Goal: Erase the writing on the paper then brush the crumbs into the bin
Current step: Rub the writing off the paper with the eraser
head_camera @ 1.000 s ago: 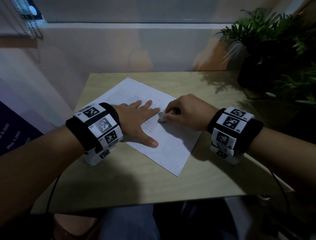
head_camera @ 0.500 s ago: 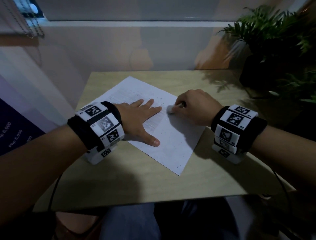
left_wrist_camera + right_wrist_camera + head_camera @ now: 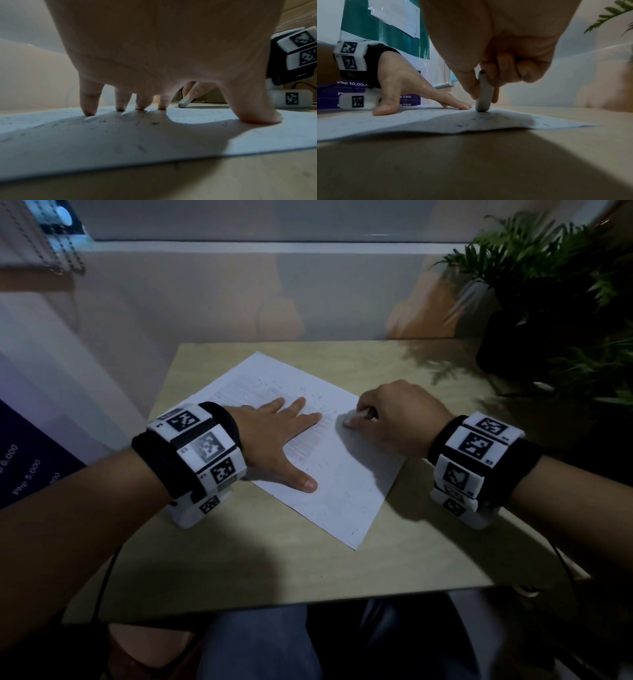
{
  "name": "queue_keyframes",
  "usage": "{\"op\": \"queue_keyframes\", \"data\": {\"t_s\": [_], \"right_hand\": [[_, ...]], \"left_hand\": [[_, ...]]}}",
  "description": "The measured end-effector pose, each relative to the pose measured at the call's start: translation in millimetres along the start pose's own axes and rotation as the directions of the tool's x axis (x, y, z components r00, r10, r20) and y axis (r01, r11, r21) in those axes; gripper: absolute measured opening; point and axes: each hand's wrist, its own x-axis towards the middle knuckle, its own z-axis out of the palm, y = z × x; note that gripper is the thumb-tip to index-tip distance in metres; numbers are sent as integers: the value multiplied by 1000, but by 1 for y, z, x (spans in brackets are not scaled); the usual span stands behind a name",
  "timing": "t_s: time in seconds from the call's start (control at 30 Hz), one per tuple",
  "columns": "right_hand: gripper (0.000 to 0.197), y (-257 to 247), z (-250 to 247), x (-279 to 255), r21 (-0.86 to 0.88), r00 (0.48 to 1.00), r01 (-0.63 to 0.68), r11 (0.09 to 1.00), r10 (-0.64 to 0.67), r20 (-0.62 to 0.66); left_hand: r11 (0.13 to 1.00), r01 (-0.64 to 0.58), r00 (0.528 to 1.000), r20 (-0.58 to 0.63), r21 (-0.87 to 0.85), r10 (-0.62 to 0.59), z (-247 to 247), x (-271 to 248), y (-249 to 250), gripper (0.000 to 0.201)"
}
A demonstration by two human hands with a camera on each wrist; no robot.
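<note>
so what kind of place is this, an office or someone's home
Probably an office or shop counter, not a home: a small wooden table against a glossy partition, a price board listing peso amounts, and a potted plant.

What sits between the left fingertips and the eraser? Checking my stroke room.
Only a bare strip of white paper sheet separates the left hand from the small white eraser, per the head view.

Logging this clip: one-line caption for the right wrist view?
Right hand pinches eraser upright on crumb-strewn paper; left hand presses it flat.
</note>
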Motion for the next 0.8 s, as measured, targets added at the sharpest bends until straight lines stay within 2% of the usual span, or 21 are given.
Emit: {"op": "queue_keyframes", "data": {"t_s": [0.1, 0.17, 0.23, 0.3, 0.4, 0.47, 0.6, 0.63, 0.7, 0.8], "right_hand": [[41, -10, -3, -7, 108, 990, 125, 986, -131, 50], [42, -9, -3, -2, 150, 995, 88, 985, -95, 42], [42, -2, -1, 6, 93, 1000, 9, 996, -9, -6], [40, -2, 1, 9, 31, 999, -13, 999, 14, -39], [38, -13, 0, 3, 89, 990, 138, 987, -140, 27], [40, -16, -3, 1, 162, 982, 163, 973, -176, 67], [48, -5, 2, 16, 0, 999, 15, 1000, -15, -34], [47, -6, 3, 16, -38, 998, 11, 999, -13, -54], [44, -14, 6, 12, -50, 995, 95, 994, -96, -36], [40, -22, 3, 3, 83, 977, 206, 975, -210, 44]], "left_hand": [[1000, -1, 1000, 1, 1, 1, -1, 1, 1, 127], [1000, 4, 1000, 1, -1, -4, 0, 1, 0, 127], [1000, 4, 1000, 3, -1, -4, 0, 1, 0, 129], [1000, 5, 1000, 5, 2, -5, 0, 2, 0, 132], [1000, 5, 1000, -2, 5, -5, 2, 3, 0, 131], [1000, 7, 1000, -8, 0, -7, 2, 4, -1, 129], [1000, 7, 1000, -4, 11, -7, 3, 5, -2, 134], [1000, 8, 1000, -5, 12, -8, 2, 5, -2, 134], [1000, 5, 1000, -4, 4, -5, 2, 5, -2, 130], [1000, -10, 1000, -16, -9, 10, 3, 6, -2, 130]]}}
